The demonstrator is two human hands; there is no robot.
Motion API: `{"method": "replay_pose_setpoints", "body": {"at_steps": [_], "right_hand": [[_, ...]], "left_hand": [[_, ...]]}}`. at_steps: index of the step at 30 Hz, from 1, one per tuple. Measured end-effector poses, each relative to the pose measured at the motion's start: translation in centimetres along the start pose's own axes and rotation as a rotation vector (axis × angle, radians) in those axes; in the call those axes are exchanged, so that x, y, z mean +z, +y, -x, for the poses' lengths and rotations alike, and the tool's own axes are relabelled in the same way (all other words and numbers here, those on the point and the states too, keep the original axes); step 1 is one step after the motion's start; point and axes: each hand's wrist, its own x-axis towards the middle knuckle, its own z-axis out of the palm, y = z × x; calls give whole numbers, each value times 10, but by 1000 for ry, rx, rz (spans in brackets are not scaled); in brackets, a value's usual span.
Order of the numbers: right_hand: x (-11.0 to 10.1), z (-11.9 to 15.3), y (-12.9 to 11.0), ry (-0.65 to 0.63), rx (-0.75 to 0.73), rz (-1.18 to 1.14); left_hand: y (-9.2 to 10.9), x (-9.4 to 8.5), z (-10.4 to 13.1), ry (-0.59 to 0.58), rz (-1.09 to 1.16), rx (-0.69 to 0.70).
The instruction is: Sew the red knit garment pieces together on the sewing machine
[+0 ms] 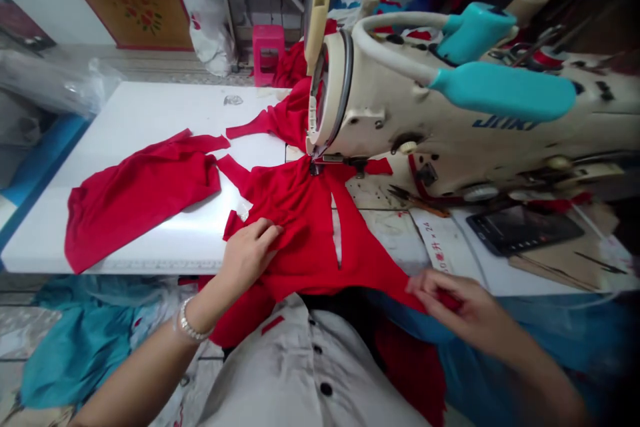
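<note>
A red fabric garment piece spreads over the table edge toward my lap, its far part running under the presser foot of a sewing machine. My left hand, with a bracelet at the wrist, lies on its left side, fingers closed on a fold. To the right, my right hand pinches the garment's outer corner and pulls it out fairly flat. A long slit-like gap shows in the cloth between the hands. More red cloth lies behind the needle area.
A separate red fabric piece lies on the white table at left. Thread snips, a phone and cardboard lie right. Teal cloth hangs below. A pink stool stands behind.
</note>
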Motion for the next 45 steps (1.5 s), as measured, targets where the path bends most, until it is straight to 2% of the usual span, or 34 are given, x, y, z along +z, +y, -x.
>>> {"method": "replay_pose_setpoints", "body": {"at_steps": [2,4,6,8,10,12,15,17,21,23,25,28,30,33,36,45], "right_hand": [[-7,26,10,52,130,113],[-3,29,-5,153,109,231],[11,11,-38,275,-55,288],[31,-18,-74,360,-302,344],[53,-45,-100,367,-535,389],[74,-61,-109,348,-670,355],[97,-60,-107,306,-691,243],[104,-54,-107,329,-691,186],[105,-52,-107,436,-750,114],[101,-58,-100,478,-756,138],[97,-63,-85,494,-689,232],[95,-62,-60,449,-567,409],[99,-57,-49,415,-555,465],[107,-49,-43,442,-564,469],[112,-46,-42,491,-560,458],[119,-43,-36,532,-610,387]], "left_hand": [[-5,-7,5,50,14,79],[-1,-18,6,137,23,165],[10,-31,5,193,72,296],[23,-41,9,149,172,442],[32,-46,18,72,267,528],[36,-44,29,42,300,517],[35,-30,39,45,260,407],[36,-18,37,42,179,300],[42,1,17,-48,-50,88],[43,5,8,-57,-86,53],[41,3,3,-4,-50,82],[37,-10,3,111,79,145],[38,-19,3,133,151,155],[45,-23,3,76,155,199],[53,-15,3,20,123,258],[59,-7,6,0,125,237]]}}
